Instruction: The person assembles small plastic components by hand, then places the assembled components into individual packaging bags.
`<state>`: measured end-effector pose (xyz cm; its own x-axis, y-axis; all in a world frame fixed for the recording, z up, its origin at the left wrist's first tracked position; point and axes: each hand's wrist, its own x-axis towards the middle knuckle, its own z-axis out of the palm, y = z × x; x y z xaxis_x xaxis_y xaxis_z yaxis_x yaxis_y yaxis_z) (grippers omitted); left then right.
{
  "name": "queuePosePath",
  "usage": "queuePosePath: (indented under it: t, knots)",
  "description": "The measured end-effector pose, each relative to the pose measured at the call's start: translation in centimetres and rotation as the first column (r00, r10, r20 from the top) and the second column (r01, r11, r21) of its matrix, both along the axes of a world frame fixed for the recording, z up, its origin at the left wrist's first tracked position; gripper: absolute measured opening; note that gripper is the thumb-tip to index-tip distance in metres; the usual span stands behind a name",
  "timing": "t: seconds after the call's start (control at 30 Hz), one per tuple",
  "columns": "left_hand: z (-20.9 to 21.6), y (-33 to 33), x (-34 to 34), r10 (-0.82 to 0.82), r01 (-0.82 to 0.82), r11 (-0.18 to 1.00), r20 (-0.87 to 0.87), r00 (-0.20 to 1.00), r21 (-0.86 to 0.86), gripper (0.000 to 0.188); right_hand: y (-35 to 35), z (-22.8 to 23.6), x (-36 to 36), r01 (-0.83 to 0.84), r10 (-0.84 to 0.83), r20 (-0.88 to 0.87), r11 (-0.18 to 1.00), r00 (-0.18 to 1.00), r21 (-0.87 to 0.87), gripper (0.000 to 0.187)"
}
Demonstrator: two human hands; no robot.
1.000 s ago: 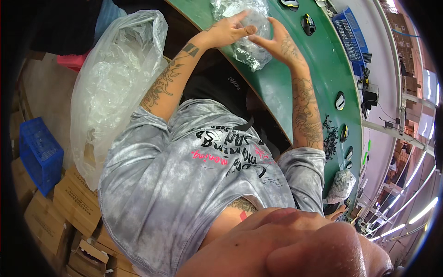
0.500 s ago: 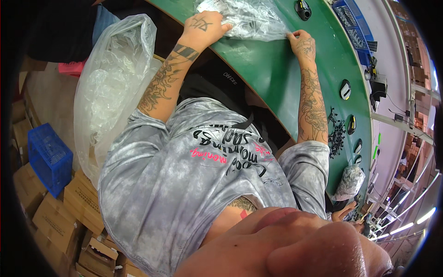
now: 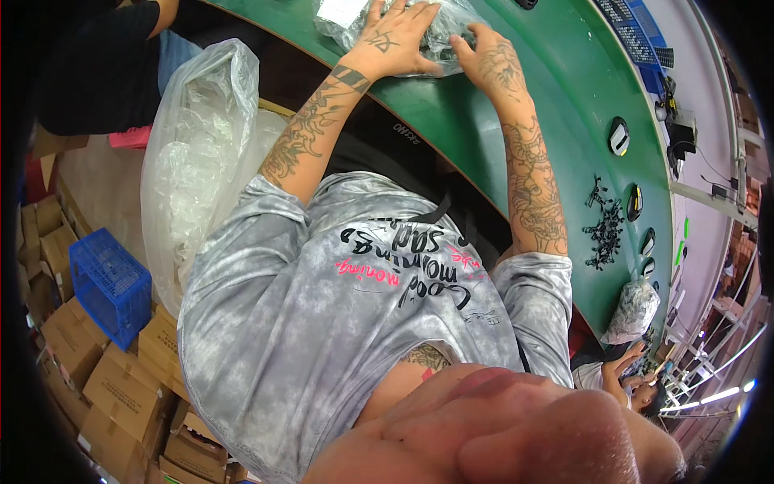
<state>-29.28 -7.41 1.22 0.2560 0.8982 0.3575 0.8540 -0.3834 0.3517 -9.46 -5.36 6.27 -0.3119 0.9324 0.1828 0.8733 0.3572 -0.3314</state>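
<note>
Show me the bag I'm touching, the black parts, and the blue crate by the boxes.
Bag [image 3: 441, 34]: head view, middle of its clear plastic.
Black parts [image 3: 605, 235]: head view, middle of the pile.
Blue crate [image 3: 118, 292]: head view, wall.

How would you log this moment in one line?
left hand: on crinkled clear plastic bag; right hand: at bag's right side; bag: on smooth green tabletop

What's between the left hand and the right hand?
Head view: part of a clear plastic bag, lying on the green table, fills the gap between left hand and right hand.
</note>
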Motion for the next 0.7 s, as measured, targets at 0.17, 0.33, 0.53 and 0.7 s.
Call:
queuePosePath:
  t: [0.17, 0.33, 0.53, 0.7]
  knots:
    - [0.8, -0.3, -0.2, -0.009, 0.009, 0.998, 0.001, 1.0, -0.059, 0.11, 1.6, -1.7, 1.1, -0.074, 0.07, -0.087, 0.996, 0.994, -0.042, 0.054]
    - [0.2, 0.1, 0.9, 0.1, -0.079, 0.991, -0.194, 0.976, 0.112, 0.082, 2.2, -0.8, 3.5, -0.077, -0.165, -0.722, 0.954, 0.672, -0.29, 0.026]
    - [1.3, 0.4, 1.5, 0.058, -0.1, 0.989, -0.335, 0.94, -0.109, 0.09, -2.3, 3.0, 10.0, -0.081, -0.222, -0.855, 0.953, 0.469, -0.291, 0.017]
    - [4.2, -0.4, 3.2, 0.003, 0.039, 0.982, -0.222, 0.975, 0.185, 0.052, -8.0, 6.1, 21.6, 0.195, -0.228, -0.734, 0.972, 0.64, -0.131, 0.029]
